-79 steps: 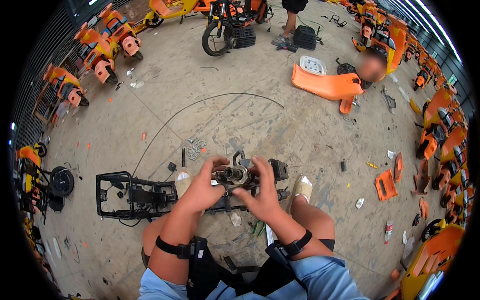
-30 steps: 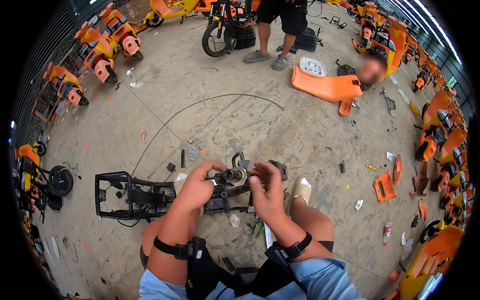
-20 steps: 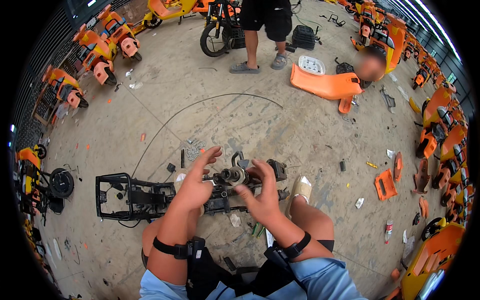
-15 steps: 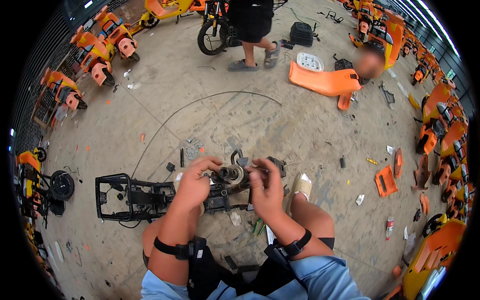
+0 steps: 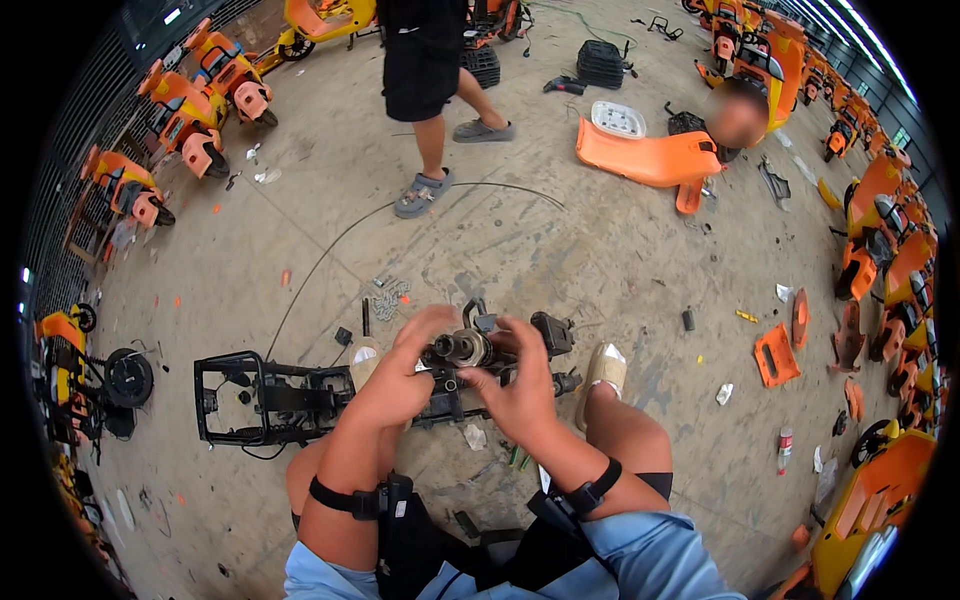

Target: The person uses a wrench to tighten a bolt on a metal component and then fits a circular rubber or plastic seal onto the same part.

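A black scooter frame (image 5: 300, 400) lies across the floor between my legs. Its greasy metal steering tube (image 5: 462, 348), with a ringed collar, points up between my hands. At the tube's left, my left hand (image 5: 400, 370) has its blurred upper fingers stretched toward the far side, apart from the thumb; nothing shows in it. My right hand (image 5: 520, 375) curves round the collar from the right, thumb on the near side and fingers on the far side. Some of its fingertips are hidden behind the metal.
Another person (image 5: 425, 90) stands ahead. A long black cable (image 5: 330, 250) arcs across the floor. An orange body panel (image 5: 645, 158) and a white tray (image 5: 618, 119) lie at the far right. Scooters line both sides, and a bottle (image 5: 785, 450) lies at the right.
My right hand has gone from bent fingers beside the collar to curving round it, thumb nearer me. My left fingers have stretched farther. The other person has stepped left and nearer.
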